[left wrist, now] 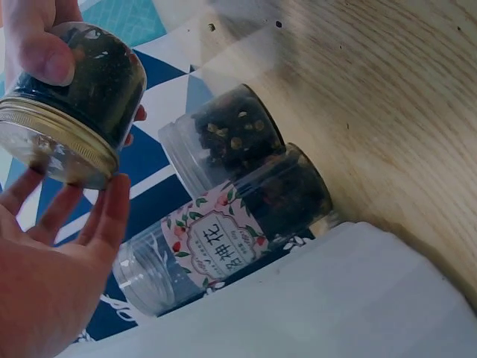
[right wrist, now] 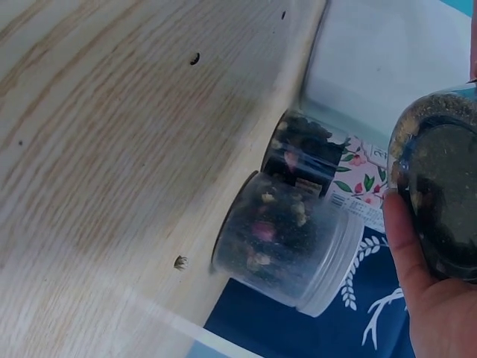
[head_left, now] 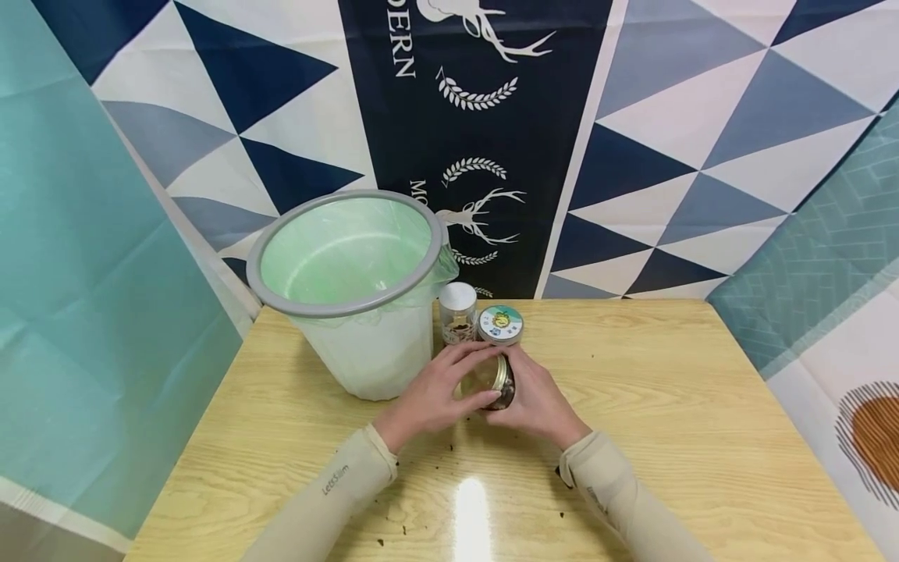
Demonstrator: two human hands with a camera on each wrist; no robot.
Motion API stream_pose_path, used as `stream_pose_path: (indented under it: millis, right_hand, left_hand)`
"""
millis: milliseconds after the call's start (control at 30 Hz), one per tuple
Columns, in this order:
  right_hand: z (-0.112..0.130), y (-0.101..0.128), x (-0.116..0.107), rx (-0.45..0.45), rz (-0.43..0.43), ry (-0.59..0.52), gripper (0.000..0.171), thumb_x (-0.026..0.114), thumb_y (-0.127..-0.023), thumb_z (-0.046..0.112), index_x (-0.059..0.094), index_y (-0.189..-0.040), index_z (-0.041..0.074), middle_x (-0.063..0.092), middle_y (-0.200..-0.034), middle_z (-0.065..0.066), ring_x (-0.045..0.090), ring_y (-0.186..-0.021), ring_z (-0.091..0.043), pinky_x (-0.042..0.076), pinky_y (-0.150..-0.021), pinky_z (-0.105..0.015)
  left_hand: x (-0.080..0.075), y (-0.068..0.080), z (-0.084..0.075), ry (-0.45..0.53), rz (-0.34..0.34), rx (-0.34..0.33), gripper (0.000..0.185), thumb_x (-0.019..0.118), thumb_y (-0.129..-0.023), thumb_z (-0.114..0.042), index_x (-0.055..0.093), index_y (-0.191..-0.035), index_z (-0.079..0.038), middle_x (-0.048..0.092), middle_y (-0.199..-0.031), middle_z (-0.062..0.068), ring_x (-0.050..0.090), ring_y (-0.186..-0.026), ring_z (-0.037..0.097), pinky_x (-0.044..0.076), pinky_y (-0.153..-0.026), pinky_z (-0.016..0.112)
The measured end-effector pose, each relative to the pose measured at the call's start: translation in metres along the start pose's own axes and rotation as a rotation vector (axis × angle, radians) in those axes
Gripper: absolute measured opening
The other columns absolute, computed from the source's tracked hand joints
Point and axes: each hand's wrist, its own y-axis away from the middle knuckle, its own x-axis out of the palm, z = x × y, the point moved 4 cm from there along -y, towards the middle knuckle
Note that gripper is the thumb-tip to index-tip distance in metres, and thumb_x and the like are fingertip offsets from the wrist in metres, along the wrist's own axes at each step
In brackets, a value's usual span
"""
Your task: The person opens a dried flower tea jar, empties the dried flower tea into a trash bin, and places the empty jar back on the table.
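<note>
In front of two other jars, both hands hold a glass jar tilted onto its side, with dark dried contents. My left hand spans its gold-rimmed lid, thumb and fingertips gripping the edge. My right hand wraps the jar's body; in the right wrist view a finger lies along the dark base. Just behind stand a tall clear jar with a pink floral label and a short wide jar of dried flowers, its lid bearing a teal-and-white sticker.
A white bin with a grey rim and a pale green liner stands left of the jars. Small dark crumbs lie scattered over the wooden table. Patterned cloth hangs behind the table's back edge.
</note>
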Motion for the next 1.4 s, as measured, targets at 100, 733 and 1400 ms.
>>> stream_pose_path:
  millis: [100, 733, 1400]
  right_hand:
    - [0.0003, -0.0003, -0.0004, -0.001, 0.008, 0.002, 0.108, 0.097, -0.057, 0.027, 0.043, -0.148, 0.008, 0.064, -0.134, -0.014, 0.067, -0.115, -0.029, 0.057, -0.1, -0.048]
    - [-0.0016, 0.0032, 0.0016, 0.023, 0.022, -0.008, 0.109, 0.096, -0.057, 0.026, 0.044, -0.15, 0.006, 0.064, -0.133, -0.013, 0.067, -0.11, -0.027, 0.059, -0.095, -0.047]
    - [-0.0019, 0.003, -0.0035, 0.003, 0.009, 0.007, 0.108, 0.096, -0.056, 0.024, 0.045, -0.148, 0.001, 0.063, -0.135, -0.016, 0.067, -0.111, -0.029, 0.058, -0.096, -0.048]
  left_hand:
    - [-0.0004, 0.001, -0.0006, -0.026, -0.001, -0.013, 0.068, 0.064, -0.099, -0.052, 0.041, -0.16, -0.031, 0.045, -0.159, 0.001, 0.044, -0.144, 0.022, 0.044, -0.117, 0.047]
    - [0.0008, 0.002, 0.0021, 0.065, 0.036, -0.044, 0.075, 0.074, -0.094, -0.05, 0.043, -0.159, -0.03, 0.044, -0.16, 0.0, 0.042, -0.147, 0.019, 0.044, -0.117, 0.045]
    - [0.0008, -0.0004, -0.0047, -0.025, 0.036, -0.017, 0.078, 0.071, -0.095, -0.052, 0.038, -0.161, -0.026, 0.043, -0.162, 0.005, 0.042, -0.148, 0.023, 0.043, -0.118, 0.045]
